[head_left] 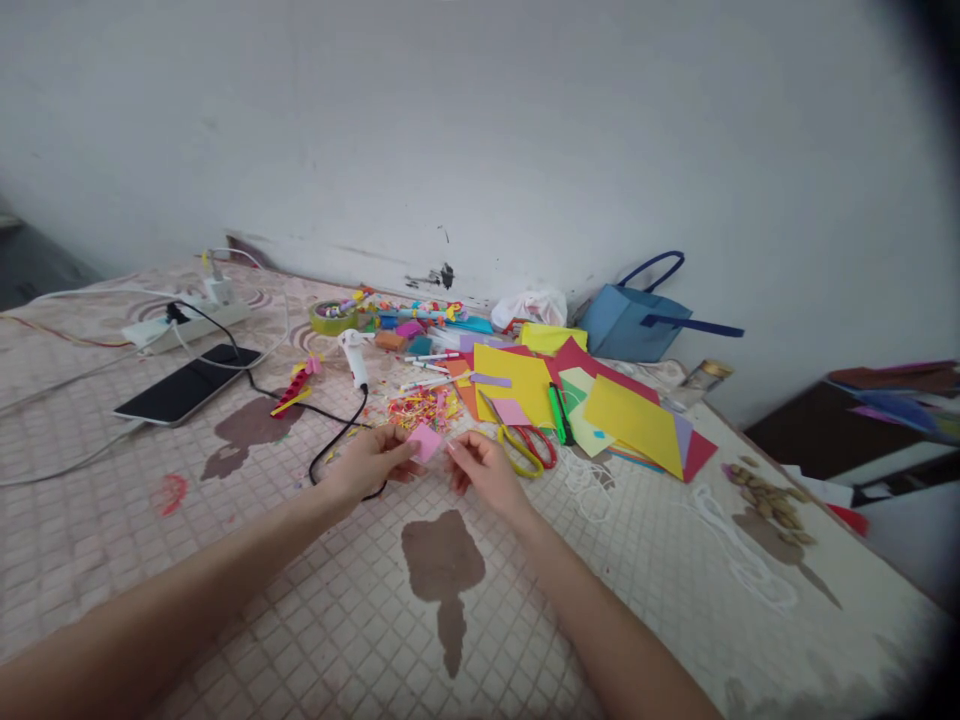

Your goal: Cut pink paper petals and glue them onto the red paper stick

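At centre frame, the left hand (367, 462) and right hand (484, 470) pinch a small pink paper square (426, 441) above the tiled table (300, 600), fingers clamped on opposite edges; judged light, flimsy, best gripped edgewise.

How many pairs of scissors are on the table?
2: a yellow-handled pair and a red-handled pair, side by side just right of the right hand. More may hide under the coloured sheets.
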`<state>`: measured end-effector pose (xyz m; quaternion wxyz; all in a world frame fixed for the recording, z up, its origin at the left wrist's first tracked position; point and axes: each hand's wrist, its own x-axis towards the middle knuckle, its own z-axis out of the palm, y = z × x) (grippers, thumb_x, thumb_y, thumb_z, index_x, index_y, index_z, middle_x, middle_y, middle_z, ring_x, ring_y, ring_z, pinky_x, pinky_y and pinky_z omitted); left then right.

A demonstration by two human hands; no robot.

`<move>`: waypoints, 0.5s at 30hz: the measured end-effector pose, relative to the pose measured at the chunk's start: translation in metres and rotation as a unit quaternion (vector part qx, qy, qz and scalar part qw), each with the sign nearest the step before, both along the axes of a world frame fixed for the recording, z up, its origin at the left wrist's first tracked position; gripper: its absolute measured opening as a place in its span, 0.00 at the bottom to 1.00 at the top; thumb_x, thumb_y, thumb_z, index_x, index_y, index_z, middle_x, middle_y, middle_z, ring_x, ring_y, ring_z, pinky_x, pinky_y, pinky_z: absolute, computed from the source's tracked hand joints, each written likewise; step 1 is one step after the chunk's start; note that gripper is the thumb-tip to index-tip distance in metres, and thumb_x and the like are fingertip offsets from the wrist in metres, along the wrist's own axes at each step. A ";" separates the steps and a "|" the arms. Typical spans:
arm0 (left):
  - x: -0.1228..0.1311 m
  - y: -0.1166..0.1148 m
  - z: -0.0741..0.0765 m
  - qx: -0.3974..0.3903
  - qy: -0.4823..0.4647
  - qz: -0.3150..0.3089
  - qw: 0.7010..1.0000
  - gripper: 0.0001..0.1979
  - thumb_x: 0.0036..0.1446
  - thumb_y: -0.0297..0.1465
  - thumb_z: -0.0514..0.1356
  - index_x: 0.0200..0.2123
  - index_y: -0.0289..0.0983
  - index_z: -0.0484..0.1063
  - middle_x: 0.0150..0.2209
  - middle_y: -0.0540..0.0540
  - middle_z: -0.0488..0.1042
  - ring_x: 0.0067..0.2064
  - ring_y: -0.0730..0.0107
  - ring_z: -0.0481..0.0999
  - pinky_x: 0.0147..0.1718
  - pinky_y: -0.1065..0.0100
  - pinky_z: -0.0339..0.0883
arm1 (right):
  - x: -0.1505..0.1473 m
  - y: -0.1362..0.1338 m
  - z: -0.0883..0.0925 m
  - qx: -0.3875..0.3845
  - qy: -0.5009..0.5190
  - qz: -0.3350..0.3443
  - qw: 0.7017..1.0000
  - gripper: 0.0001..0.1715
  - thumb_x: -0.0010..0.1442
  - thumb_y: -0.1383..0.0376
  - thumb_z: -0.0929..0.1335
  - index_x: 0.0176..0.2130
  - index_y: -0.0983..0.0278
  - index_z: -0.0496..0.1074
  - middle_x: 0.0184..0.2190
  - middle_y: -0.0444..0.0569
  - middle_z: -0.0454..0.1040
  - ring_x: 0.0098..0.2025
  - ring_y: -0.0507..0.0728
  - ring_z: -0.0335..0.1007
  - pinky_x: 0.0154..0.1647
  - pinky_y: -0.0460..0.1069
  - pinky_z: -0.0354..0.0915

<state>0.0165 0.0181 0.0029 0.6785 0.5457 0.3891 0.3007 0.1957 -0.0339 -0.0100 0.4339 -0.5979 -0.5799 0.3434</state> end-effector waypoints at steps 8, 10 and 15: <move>-0.001 0.004 -0.002 -0.033 -0.046 0.016 0.998 0.15 0.44 0.36 0.66 0.28 0.34 0.63 0.21 0.52 0.71 0.23 0.76 0.73 0.23 0.75 0.67 | 0.090 0.007 0.004 0.029 -0.270 -0.165 0.948 0.13 0.44 0.63 0.70 0.27 0.62 0.61 0.28 0.46 0.64 0.36 0.59 0.63 0.36 0.50 0.57; -0.001 0.004 -0.004 -0.030 -0.052 0.013 0.998 0.15 0.45 0.36 0.66 0.28 0.34 0.64 0.22 0.52 0.71 0.23 0.77 0.73 0.24 0.75 0.67 | 0.102 0.007 -0.001 0.017 -0.302 -0.169 0.938 0.15 0.43 0.61 0.71 0.27 0.61 0.60 0.27 0.45 0.63 0.33 0.58 0.62 0.34 0.49 0.57; -0.002 0.003 -0.003 -0.041 -0.060 0.005 0.997 0.15 0.46 0.36 0.65 0.29 0.34 0.63 0.23 0.51 0.72 0.25 0.73 0.76 0.25 0.73 0.69 | 0.113 0.008 -0.010 -0.012 -0.341 -0.169 0.925 0.17 0.43 0.58 0.71 0.28 0.61 0.59 0.26 0.44 0.63 0.30 0.57 0.63 0.29 0.47 0.55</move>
